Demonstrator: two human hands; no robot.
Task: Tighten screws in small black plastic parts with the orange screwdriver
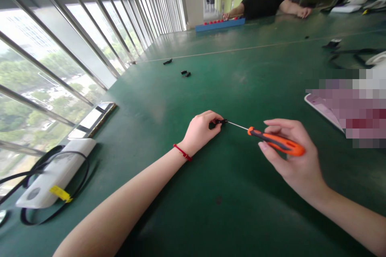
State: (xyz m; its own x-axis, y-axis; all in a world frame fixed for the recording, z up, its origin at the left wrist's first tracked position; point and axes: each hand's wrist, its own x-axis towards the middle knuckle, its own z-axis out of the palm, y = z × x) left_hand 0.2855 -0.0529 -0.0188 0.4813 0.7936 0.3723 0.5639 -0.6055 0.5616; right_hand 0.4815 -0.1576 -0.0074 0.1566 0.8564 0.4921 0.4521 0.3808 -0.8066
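My left hand [205, 128], with a red cord at the wrist, pinches a small black part [222, 121] over the green table [193, 209]. An orange and black screwdriver [279, 142] points left, and the tip of its thin metal shaft meets the black part. Its handle lies in my right hand [292, 152], with the fingers curved loosely round it and the thumb below. Further off on the table are small black pieces [185, 73] and another dark piece [167, 62].
A white power strip [57, 176] with black cables lies at the left, near a flat white-and-dark object [92, 121]. Metal railings line the left edge. Across the table a person in black sits by a blue rack [220, 25]. A pink-edged item [325, 112] is at right.
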